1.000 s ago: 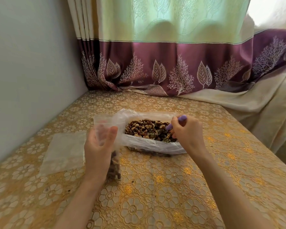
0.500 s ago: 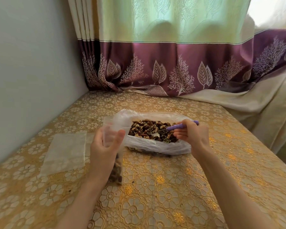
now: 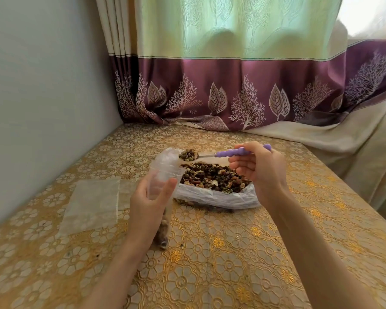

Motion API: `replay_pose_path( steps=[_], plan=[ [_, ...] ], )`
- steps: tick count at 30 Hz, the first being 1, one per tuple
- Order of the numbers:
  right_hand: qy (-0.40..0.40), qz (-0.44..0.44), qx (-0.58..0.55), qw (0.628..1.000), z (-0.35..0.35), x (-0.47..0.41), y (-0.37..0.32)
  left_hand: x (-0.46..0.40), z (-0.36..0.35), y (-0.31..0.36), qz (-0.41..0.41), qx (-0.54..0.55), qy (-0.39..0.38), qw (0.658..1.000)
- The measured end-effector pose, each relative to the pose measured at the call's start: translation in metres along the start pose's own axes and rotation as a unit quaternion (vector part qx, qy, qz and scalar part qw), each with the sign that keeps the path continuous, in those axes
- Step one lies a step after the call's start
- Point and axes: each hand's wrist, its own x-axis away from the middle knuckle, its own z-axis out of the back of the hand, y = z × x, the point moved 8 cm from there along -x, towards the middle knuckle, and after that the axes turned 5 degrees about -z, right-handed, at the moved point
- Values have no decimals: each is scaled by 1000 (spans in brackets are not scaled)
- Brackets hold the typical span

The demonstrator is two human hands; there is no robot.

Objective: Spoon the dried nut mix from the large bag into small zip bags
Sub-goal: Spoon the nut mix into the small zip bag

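The large clear bag lies open on the table, full of dried nut mix. My right hand grips a purple-handled spoon held level; its bowl, heaped with mix, hovers above the large bag's left end. My left hand holds a small clear zip bag upright with its mouth open, just below and left of the spoon's bowl. Some mix shows in the small bag's bottom, below my left hand.
Empty clear zip bags lie flat on the gold floral tablecloth to the left. A wall runs along the left side. A purple and green curtain hangs behind the table, and the table's right edge drops off.
My right hand lifted the spoon out of the mix, now loaded, and carried it up and left toward the small bag's mouth. My left hand stayed holding the small bag.
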Motion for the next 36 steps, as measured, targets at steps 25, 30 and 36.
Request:
replay_pose_path(
  steps=[25, 30, 36],
  plan=[
    [-131, 45, -16, 990, -31, 10, -14, -3, 8, 15, -66, 24, 40, 997],
    [14, 99, 113, 989, 4, -2, -13, -3, 6, 15, -65, 21, 28, 997],
    [103, 127, 329, 930, 24, -9, 0, -3, 6, 13, -61, 19, 28, 998]
  ],
)
